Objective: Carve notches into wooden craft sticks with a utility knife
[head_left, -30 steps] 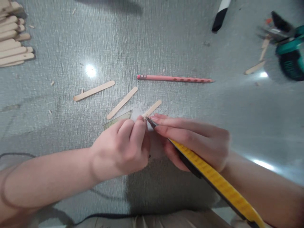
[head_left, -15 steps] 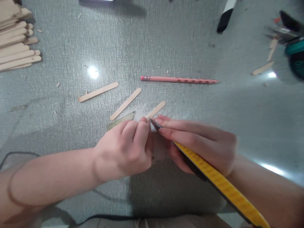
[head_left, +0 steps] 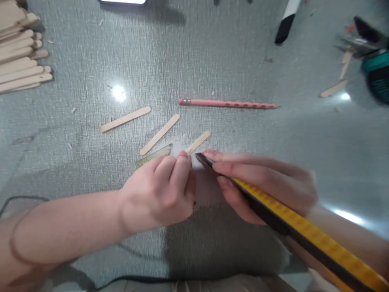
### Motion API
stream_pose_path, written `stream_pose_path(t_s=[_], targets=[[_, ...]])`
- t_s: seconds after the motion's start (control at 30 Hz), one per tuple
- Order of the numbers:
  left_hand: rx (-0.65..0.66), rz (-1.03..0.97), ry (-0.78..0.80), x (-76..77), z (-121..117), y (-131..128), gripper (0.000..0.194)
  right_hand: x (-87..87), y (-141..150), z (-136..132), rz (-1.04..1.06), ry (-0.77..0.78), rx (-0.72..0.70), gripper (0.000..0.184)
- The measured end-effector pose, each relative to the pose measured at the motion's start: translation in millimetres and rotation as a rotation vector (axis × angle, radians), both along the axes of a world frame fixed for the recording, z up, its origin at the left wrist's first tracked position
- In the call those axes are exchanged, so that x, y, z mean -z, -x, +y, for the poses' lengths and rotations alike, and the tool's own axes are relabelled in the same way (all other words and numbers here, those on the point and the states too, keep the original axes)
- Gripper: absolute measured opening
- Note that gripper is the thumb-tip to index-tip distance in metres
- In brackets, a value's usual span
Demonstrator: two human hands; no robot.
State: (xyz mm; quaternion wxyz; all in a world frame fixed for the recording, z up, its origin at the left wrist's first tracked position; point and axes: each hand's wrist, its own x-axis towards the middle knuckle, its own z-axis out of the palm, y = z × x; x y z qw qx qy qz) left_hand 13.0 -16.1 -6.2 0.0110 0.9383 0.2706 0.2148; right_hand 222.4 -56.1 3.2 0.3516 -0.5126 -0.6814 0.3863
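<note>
My left hand (head_left: 165,186) is closed on a wooden craft stick (head_left: 199,140), whose rounded far end sticks out up and to the right. Small dark marks show on the stick beside my fingertips; its near part is hidden under the hand. In my right hand (head_left: 261,178) is a yellow and black utility knife (head_left: 291,215), its dark tip pointing at the stick with a small gap between them. A clear, greenish ruler-like piece (head_left: 156,155) lies partly under my left hand. Two more craft sticks, one upper left (head_left: 125,119) and one nearer (head_left: 160,134), lie beyond it.
A pink pencil (head_left: 227,104) lies across the middle. Stacked craft sticks (head_left: 21,61) fill the far left corner. At the right are a teal and black tool (head_left: 377,67) and a loose stick piece (head_left: 333,88). A white and black marker-like object (head_left: 287,24) lies at the top.
My right hand and the utility knife have moved right and slightly down, so the tip has come off the craft stick. My left hand has stayed in place.
</note>
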Motion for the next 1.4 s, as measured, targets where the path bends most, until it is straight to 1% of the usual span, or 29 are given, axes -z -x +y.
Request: stream_pose_path(t_s=[0.07, 0.1, 0.17, 0.23, 0.3, 0.37, 0.4, 0.47, 0.53, 0.57, 0.63, 0.77, 0.9, 1.0, 1.13, 1.23, 1.33, 1.4], targets=[[0.004, 0.007, -0.002, -0.1, 0.6, -0.3, 0.013, -0.8, 2.8, 0.7, -0.157, -0.151, -0.020, 0.046], [0.005, 0.008, -0.004, -0.2, 0.9, -0.3, 0.013, -0.4, 4.0, 1.4, -0.213, -0.189, -0.030, 0.046], [0.012, 0.014, -0.007, -0.4, 1.1, -0.5, 0.014, 0.8, 5.7, 3.2, -0.235, -0.211, -0.037, 0.045], [0.016, 0.020, -0.016, -0.8, 1.4, -0.5, 0.013, 1.6, 6.2, 4.7, -0.214, -0.239, -0.047, 0.042], [0.027, 0.021, -0.025, -1.3, 1.8, -0.5, 0.011, 2.2, 5.8, 5.4, -0.162, -0.201, -0.067, 0.037], [0.037, 0.016, -0.026, -1.6, 2.3, -0.5, 0.011, 3.6, 4.8, 5.3, -0.095, -0.113, -0.094, 0.034], [0.037, 0.014, -0.026, -1.7, 2.5, -0.4, 0.011, 4.8, 4.3, 5.1, -0.063, -0.098, -0.102, 0.033], [0.038, 0.015, -0.030, -1.8, 2.7, -0.4, 0.009, 7.4, 3.6, 4.9, -0.049, -0.169, -0.108, 0.029], [0.038, 0.024, -0.036, -1.9, 2.6, -0.4, 0.008, 8.4, 3.6, 5.2, -0.113, -0.269, -0.105, 0.030], [0.036, 0.028, -0.039, -2.0, 2.4, -0.6, 0.008, 7.9, 3.9, 5.7, -0.140, -0.275, -0.103, 0.031], [0.045, 0.034, -0.037, -2.5, 2.3, -0.8, 0.009, 5.2, 4.9, 6.9, -0.147, -0.245, -0.127, 0.033], [0.056, 0.054, -0.050, -5.1, 2.9, -1.0, 0.011, 2.1, 6.2, 6.8, -0.067, -0.163, -0.203, 0.039], [0.066, 0.076, -0.065, -6.7, 3.2, -0.5, 0.010, 6.7, 4.5, 1.2, -0.032, -0.159, -0.166, 0.049], [0.055, 0.067, -0.042, -4.8, 2.8, -0.1, 0.011, 6.6, 1.3, -1.8, -0.058, -0.166, -0.175, 0.053], [0.055, 0.030, 0.004, -1.9, 3.3, 1.5, 0.014, 0.4, -1.9, -2.8, -0.137, -0.183, -0.176, 0.049], [0.039, -0.033, 0.040, -2.0, 5.5, 3.3, 0.013, -1.6, -2.6, -0.7, -0.230, -0.254, -0.086, 0.049], [0.021, -0.071, 0.067, -2.9, 7.8, 5.1, 0.010, 0.8, -3.4, 5.0, -0.221, -0.340, -0.033, 0.046], [0.060, -0.061, 0.045, -3.6, 8.9, 6.0, 0.011, 2.6, -3.7, 9.5, -0.192, -0.353, -0.044, 0.041]])
